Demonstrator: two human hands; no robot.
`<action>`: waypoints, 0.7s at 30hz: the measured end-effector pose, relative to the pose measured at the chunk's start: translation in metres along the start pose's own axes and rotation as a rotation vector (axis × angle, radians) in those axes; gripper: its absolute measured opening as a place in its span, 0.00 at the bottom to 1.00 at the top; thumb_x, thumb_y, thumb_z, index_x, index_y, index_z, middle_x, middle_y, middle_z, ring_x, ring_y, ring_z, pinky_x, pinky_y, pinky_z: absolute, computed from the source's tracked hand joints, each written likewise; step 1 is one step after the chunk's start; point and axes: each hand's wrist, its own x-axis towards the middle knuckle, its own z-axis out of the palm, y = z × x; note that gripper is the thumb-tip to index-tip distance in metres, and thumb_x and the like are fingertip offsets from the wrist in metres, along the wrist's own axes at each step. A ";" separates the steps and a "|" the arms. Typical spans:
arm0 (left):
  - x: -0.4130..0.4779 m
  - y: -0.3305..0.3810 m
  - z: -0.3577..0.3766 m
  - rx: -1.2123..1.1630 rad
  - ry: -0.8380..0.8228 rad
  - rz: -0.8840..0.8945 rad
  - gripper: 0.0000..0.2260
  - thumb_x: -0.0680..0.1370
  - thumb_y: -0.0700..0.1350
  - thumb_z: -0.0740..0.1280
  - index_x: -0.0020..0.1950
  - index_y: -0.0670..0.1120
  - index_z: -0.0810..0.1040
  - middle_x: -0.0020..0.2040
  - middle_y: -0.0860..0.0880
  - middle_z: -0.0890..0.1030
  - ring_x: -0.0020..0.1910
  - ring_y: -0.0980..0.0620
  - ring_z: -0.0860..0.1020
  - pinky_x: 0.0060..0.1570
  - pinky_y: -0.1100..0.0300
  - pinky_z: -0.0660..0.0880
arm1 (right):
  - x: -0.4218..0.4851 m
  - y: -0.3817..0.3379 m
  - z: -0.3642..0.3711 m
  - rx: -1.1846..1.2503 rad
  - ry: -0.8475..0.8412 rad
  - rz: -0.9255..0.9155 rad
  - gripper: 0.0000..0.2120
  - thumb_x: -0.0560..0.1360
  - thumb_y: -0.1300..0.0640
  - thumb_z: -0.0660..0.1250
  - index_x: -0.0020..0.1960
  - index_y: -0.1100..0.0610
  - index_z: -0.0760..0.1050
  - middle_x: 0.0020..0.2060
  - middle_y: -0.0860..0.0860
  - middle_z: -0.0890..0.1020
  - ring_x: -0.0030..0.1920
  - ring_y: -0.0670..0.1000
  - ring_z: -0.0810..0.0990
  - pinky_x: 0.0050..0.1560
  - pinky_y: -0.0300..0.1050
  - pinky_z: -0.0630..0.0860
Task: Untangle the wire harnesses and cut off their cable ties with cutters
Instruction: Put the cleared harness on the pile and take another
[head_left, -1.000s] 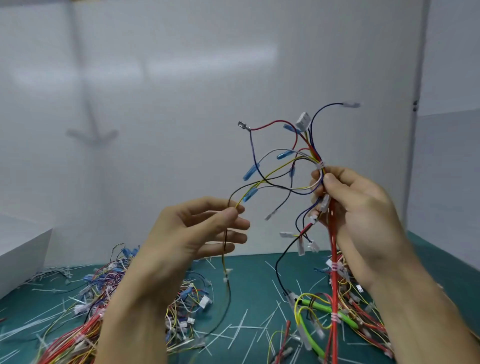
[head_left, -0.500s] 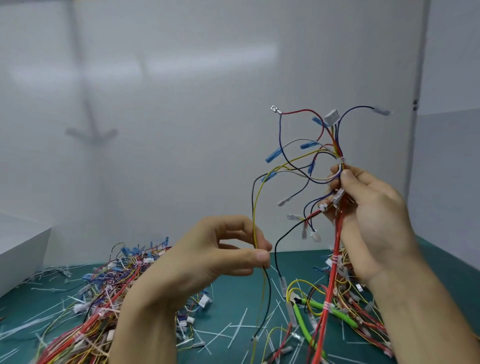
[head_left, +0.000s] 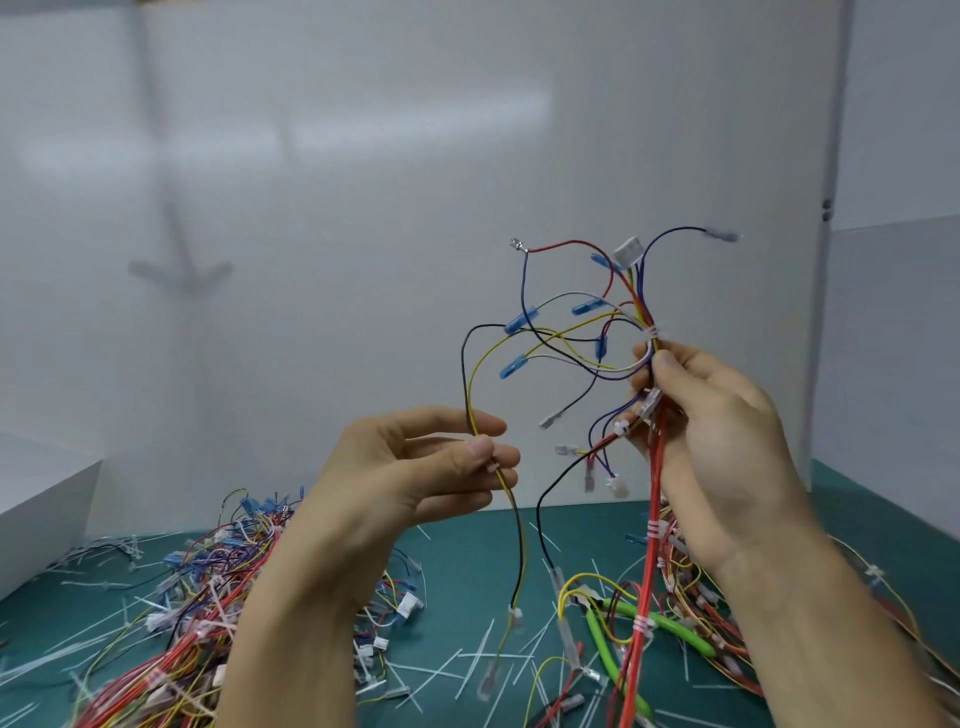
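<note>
1. The wire harness (head_left: 653, 499) has wires in smooth, glossy plastic insulation.
2. Its blue sleeves (head_left: 521, 320) are translucent plastic, the white connector (head_left: 627, 253) is matt plastic, and the ring terminal (head_left: 516, 243) is bare, shiny metal.
3. The cable tie (head_left: 652, 330) is white plastic.
4. The green tubing (head_left: 670, 626) is glossy.
5. The mat (head_left: 467, 571) is matt green; the wall panel (head_left: 363, 208) is smooth with a soft sheen.

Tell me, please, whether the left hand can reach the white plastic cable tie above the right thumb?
Probably yes: the white plastic cable tie sits exposed above the right hand, only loose wire loops between. The left hand pinches thin yellow and black wires and should release them first.
</note>
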 end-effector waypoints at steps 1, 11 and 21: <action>0.000 0.000 0.000 0.005 -0.004 -0.002 0.12 0.66 0.47 0.74 0.48 0.47 0.86 0.46 0.41 0.86 0.45 0.46 0.86 0.39 0.63 0.80 | 0.000 0.000 0.001 -0.006 -0.004 0.003 0.13 0.82 0.62 0.59 0.45 0.54 0.80 0.32 0.47 0.79 0.30 0.41 0.76 0.30 0.35 0.75; 0.005 -0.008 0.009 0.299 0.050 -0.029 0.15 0.68 0.55 0.78 0.49 0.48 0.83 0.47 0.50 0.87 0.52 0.52 0.84 0.56 0.55 0.80 | -0.003 -0.001 0.002 0.061 -0.174 0.071 0.10 0.82 0.62 0.59 0.52 0.59 0.79 0.35 0.50 0.78 0.32 0.45 0.76 0.33 0.39 0.77; 0.007 -0.007 0.025 0.191 -0.132 0.043 0.28 0.62 0.42 0.80 0.60 0.47 0.76 0.47 0.47 0.87 0.47 0.48 0.86 0.45 0.63 0.80 | -0.005 0.009 0.003 -0.050 -0.316 0.022 0.08 0.78 0.59 0.63 0.51 0.56 0.81 0.40 0.50 0.83 0.36 0.45 0.79 0.36 0.38 0.77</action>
